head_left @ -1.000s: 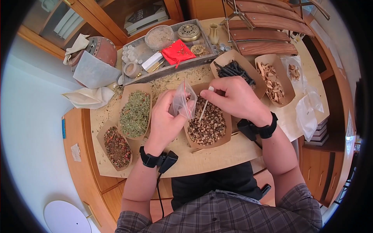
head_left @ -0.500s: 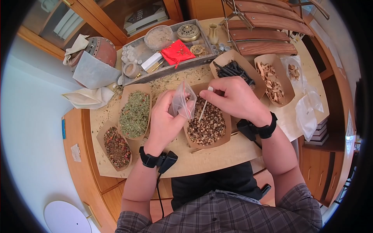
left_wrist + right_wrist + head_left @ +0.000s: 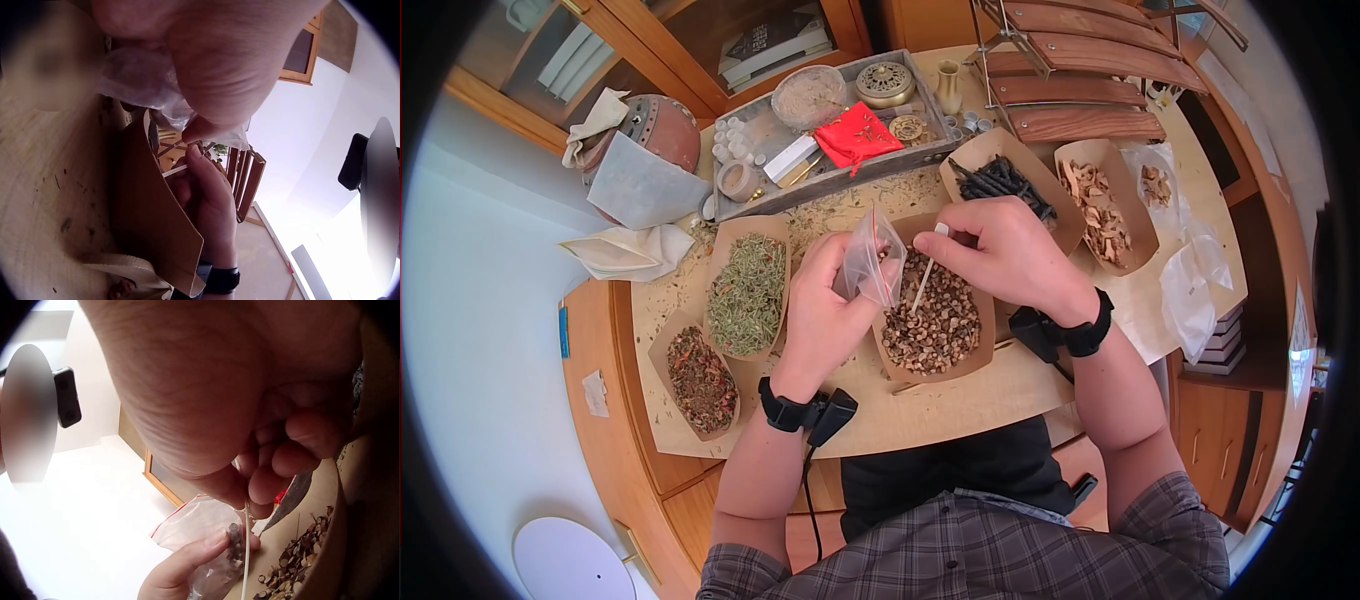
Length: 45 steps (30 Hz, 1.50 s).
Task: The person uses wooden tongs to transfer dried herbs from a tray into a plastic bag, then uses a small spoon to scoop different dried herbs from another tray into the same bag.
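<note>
Clear plastic bag in left hand, thin white stick in right, both at the tray of brown bits

Bag (image 3: 872, 262): gripped in the left hand (image 3: 828, 300), thumb against its side, red line along its edge. Right-wrist view has dark bits showing at the bag by that thumb. Stick (image 3: 929, 272): pinched between thumb and fingers of the right hand (image 3: 1012, 250), slanting down toward the left hand. Lower tip is over the brown bits (image 3: 945, 335); can't tell if it touches them. Those sit in a paper tray (image 3: 928, 376), below and between the hands.

Left of left hand: green herb (image 3: 747, 300) in a second paper tray, then a smaller one of reddish-brown mix (image 3: 702, 385), nearer the body.

Just beyond right hand: dark sticks (image 3: 998, 180) in a paper tray. Farther right of it: pale chips (image 3: 1104, 220), also trayed, plus a loose plastic bag (image 3: 1195, 285).

Beyond both hands: grey wooden tray (image 3: 840, 184) with red pouch (image 3: 858, 133) and round brass pot (image 3: 886, 84). Brass vase (image 3: 949, 88) just right of that. Slatted wooden chair (image 3: 1090, 88) beyond right hand, at table's (image 3: 970, 408) far side.
</note>
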Motion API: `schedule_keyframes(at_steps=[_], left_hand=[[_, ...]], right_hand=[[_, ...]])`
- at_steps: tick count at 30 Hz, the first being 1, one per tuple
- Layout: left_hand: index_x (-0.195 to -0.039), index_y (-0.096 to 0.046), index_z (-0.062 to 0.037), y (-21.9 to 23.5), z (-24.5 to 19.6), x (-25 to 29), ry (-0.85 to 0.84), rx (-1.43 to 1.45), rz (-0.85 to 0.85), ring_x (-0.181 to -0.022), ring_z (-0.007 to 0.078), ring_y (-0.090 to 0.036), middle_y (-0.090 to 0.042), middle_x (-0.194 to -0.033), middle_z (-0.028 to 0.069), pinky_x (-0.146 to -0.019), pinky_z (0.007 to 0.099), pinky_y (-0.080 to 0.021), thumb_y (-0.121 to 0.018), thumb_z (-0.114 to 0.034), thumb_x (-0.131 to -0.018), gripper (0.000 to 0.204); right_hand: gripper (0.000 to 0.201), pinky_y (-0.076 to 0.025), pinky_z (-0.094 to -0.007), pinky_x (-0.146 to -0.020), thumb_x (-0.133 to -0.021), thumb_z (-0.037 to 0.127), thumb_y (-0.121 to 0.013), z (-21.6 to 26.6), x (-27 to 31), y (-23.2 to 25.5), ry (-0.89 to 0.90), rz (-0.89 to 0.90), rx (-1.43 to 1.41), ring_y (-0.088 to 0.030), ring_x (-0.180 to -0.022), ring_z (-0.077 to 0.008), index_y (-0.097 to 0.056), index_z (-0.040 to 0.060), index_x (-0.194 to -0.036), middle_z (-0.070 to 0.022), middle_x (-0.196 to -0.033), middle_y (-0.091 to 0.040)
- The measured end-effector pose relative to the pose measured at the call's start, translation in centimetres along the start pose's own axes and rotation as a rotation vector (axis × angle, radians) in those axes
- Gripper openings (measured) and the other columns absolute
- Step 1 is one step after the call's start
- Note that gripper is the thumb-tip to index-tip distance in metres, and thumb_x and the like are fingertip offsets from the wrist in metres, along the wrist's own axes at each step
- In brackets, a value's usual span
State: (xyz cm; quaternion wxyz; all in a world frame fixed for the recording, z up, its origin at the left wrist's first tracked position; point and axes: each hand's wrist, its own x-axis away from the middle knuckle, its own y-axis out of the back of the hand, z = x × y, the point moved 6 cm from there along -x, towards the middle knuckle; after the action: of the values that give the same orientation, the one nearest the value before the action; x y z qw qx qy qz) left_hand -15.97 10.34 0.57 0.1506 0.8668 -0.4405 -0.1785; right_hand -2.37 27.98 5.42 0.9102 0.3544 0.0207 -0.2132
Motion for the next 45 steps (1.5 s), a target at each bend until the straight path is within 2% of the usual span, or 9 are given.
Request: schedule_keyframes(at_steps=[20,29,31,41,43,44,45], left_hand=[[-0.129,-0.069,-0.0016,0.1,-0.1,0.0,-0.006,-0.019,-0.002,-0.103,0.0100,-0.070,-0.073,-0.115,0.0026,-0.093,0.0299,-0.057,-0.081,-0.010,-0.104,0.030],[-0.130,-0.070,-0.0009,-0.1,-0.1,0.0,-0.011,0.010,-0.002,-0.105,0.0100,-0.068,-0.072,-0.117,0.0022,-0.094,0.0304,-0.056,-0.084,-0.013,-0.103,0.033],[-0.123,-0.075,-0.0037,0.0,-0.2,0.0,0.034,0.078,-0.047,-0.105,0.0277,-0.070,-0.074,-0.113,0.0121,-0.094,0.0393,-0.055,-0.086,-0.025,-0.098,0.034],[-0.122,-0.075,-0.0035,0.0,-0.3,0.0,0.041,0.074,-0.054,-0.104,0.0272,-0.071,-0.074,-0.113,0.0121,-0.095,0.0389,-0.055,-0.086,-0.023,-0.098,0.033],[-0.129,-0.070,-0.0018,0.0,-0.2,0.0,-0.007,-0.006,-0.011,-0.104,0.0094,-0.068,-0.073,-0.115,0.0021,-0.093,0.0299,-0.056,-0.084,-0.013,-0.103,0.032],[-0.129,-0.070,-0.0018,0.0,0.0,0.0,-0.008,-0.006,-0.010,-0.104,0.0094,-0.068,-0.073,-0.115,0.0021,-0.093,0.0299,-0.056,-0.084,-0.013,-0.103,0.032],[-0.129,-0.070,-0.0016,0.0,0.1,-0.1,-0.008,0.002,-0.008,-0.104,0.0094,-0.069,-0.072,-0.115,0.0021,-0.093,0.0297,-0.056,-0.083,-0.013,-0.103,0.031]], right_hand=[[0.036,-0.055,-0.0484,-0.067,-0.101,0.030,-0.078,0.1,0.0,0.0,0.019,0.001,-0.001,-0.069,-0.073,-0.0454,-0.074,-0.0015,-0.084,-0.0244,-0.075,-0.069],[0.036,-0.050,-0.0469,-0.062,-0.101,0.030,-0.079,0.2,0.0,0.0,-0.019,0.013,-0.016,-0.064,-0.066,-0.0428,-0.073,-0.0012,-0.083,-0.0225,-0.070,-0.064],[0.037,-0.049,-0.0473,-0.062,-0.101,0.030,-0.079,0.2,0.0,0.1,-0.026,0.015,-0.013,-0.063,-0.065,-0.0429,-0.072,-0.0016,-0.082,-0.0228,-0.069,-0.063],[0.039,-0.047,-0.0463,-0.061,-0.102,0.031,-0.078,-0.1,0.1,0.0,-0.069,0.050,-0.062,-0.059,-0.061,-0.0399,-0.072,-0.0025,-0.083,-0.0221,-0.068,-0.061],[0.040,-0.046,-0.0436,-0.060,-0.103,0.031,-0.078,-0.5,0.2,-0.2,-0.098,0.048,-0.142,-0.053,-0.059,-0.0343,-0.071,-0.0035,-0.084,-0.0204,-0.067,-0.058],[0.040,-0.046,-0.0436,-0.060,-0.103,0.031,-0.078,-0.6,0.2,-0.2,-0.098,0.047,-0.141,-0.053,-0.059,-0.0343,-0.071,-0.0035,-0.084,-0.0204,-0.067,-0.058],[0.041,-0.045,-0.0420,-0.060,-0.104,0.031,-0.078,-0.8,0.2,-0.2,-0.117,0.051,-0.162,-0.049,-0.059,-0.0293,-0.071,-0.0041,-0.084,-0.0181,-0.066,-0.056]])
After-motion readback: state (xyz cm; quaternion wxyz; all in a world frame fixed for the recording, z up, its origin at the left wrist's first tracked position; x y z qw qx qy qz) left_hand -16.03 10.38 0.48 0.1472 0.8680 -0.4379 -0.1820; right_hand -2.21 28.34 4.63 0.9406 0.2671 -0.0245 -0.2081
